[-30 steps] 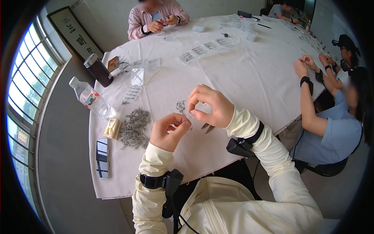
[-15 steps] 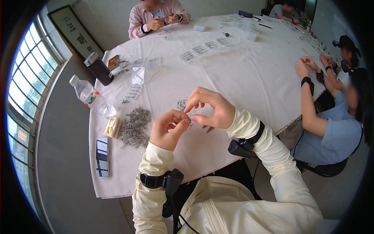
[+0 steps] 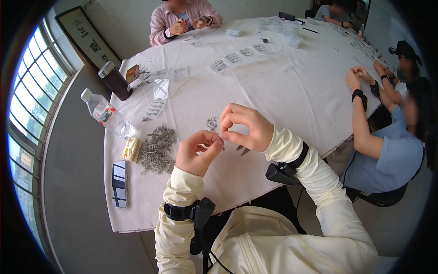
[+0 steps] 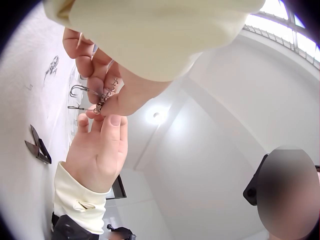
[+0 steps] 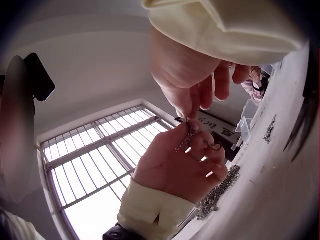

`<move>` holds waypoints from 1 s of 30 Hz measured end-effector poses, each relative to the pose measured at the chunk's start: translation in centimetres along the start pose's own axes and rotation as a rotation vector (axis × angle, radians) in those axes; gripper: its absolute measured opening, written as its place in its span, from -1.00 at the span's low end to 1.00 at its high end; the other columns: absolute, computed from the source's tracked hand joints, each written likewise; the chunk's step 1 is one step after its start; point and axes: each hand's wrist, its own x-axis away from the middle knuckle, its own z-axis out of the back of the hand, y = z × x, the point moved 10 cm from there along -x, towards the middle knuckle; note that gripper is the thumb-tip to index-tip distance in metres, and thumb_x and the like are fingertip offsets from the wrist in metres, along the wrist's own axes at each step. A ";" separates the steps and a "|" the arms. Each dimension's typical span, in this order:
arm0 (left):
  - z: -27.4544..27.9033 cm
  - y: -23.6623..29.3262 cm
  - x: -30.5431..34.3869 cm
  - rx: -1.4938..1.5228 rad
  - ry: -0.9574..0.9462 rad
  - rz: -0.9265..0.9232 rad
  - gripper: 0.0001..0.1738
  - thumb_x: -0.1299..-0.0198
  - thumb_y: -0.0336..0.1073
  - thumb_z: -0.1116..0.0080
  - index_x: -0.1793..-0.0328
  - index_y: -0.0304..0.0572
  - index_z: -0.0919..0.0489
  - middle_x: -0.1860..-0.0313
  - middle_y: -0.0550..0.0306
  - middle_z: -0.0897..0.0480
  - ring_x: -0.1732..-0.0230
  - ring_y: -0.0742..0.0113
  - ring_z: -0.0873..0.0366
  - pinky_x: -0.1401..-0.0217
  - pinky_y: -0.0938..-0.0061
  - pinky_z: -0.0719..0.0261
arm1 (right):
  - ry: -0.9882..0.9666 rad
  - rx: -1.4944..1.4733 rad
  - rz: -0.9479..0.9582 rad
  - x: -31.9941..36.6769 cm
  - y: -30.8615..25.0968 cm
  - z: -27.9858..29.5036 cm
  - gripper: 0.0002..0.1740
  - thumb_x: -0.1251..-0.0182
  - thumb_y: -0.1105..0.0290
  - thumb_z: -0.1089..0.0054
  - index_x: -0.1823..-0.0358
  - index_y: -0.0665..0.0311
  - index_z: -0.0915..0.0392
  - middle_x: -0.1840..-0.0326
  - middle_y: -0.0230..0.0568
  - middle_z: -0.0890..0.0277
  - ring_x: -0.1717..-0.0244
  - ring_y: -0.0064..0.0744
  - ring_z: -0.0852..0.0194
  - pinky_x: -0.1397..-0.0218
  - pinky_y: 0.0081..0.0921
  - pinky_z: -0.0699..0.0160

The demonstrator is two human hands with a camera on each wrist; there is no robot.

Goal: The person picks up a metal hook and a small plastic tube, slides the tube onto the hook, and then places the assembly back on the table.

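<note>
My left hand (image 3: 196,153) pinches a fishing rig with a small coiled metal spring (image 4: 108,94) between thumb and fingers. Curved fish hooks (image 4: 79,90) stick out from beside those fingers in the left wrist view. My right hand (image 3: 251,128) meets it from the other side, its thumb and index fingertip pinching a tiny end of the rig. Just beyond the hands lies a small cluster of hooks (image 3: 211,123) on the cloth. Under the right hand show the pointed dark blades (image 3: 244,150) of a scissors-like tool, the rest hidden.
Left of my hands a heap of springs (image 3: 158,148) lies by a tissue pack (image 3: 132,150), phone (image 3: 120,185) and water bottle (image 3: 107,114). A dark flask (image 3: 116,82) and clear compartment boxes (image 3: 155,108) stand farther off. Other people sit around the white-clothed table (image 3: 292,96).
My right thumb and index finger, apart a second ago, have closed together at the left fingertips. The left hand stays nearly in place. Across the table, a person's hands have shifted slightly.
</note>
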 end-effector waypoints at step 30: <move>0.5 -0.2 -0.2 0.090 0.069 -0.037 -0.95 -0.34 -0.46 -0.20 0.13 -0.28 -0.59 0.25 0.32 -0.61 0.22 0.60 -0.49 0.09 0.64 -0.46 | 0.093 -0.014 -0.128 0.3 1.7 -0.2 -0.89 -0.20 0.41 -0.33 0.29 0.21 -0.59 0.26 -0.38 -0.52 0.28 -0.48 -0.43 0.17 -0.49 -0.40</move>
